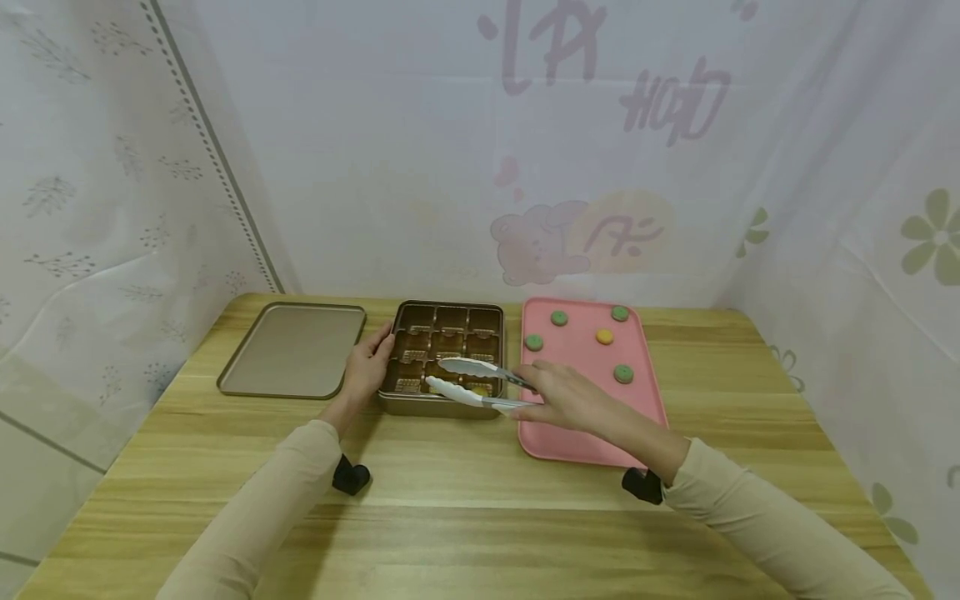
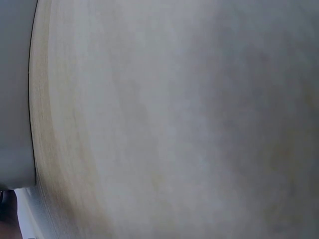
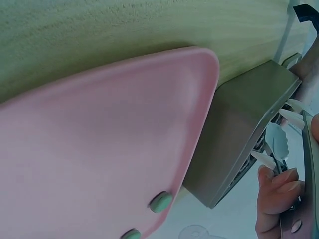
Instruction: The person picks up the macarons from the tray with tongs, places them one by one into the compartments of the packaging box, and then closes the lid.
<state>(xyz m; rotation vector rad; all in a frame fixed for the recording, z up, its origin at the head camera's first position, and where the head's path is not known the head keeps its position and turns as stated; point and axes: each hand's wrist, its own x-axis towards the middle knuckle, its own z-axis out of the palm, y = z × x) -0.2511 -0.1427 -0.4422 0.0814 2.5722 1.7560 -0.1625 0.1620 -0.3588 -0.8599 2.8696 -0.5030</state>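
Note:
My right hand [image 1: 566, 398] grips metal tongs [image 1: 487, 402] with pale scalloped tips. The tips stand apart over the front row of a brown box [image 1: 442, 407] with a compartmented insert. Something yellow shows in its front right compartment, partly behind the tongs. My left hand [image 1: 367, 364] rests against the box's left wall, fingers along the side. To the right lies a pink tray [image 1: 577, 437] bearing several green macarons [image 1: 623, 373] and one yellow macaron [image 1: 604, 336]. In the right wrist view the tongs [image 3: 277, 141] reach to the box's open top.
A flat brown lid [image 1: 300, 350] lies on the wooden table [image 1: 420, 517] left of the box. Patterned cloth [image 1: 375, 167] hangs behind the table and along both sides. The left wrist view shows mostly blurred tabletop, with a grey box wall at its left edge.

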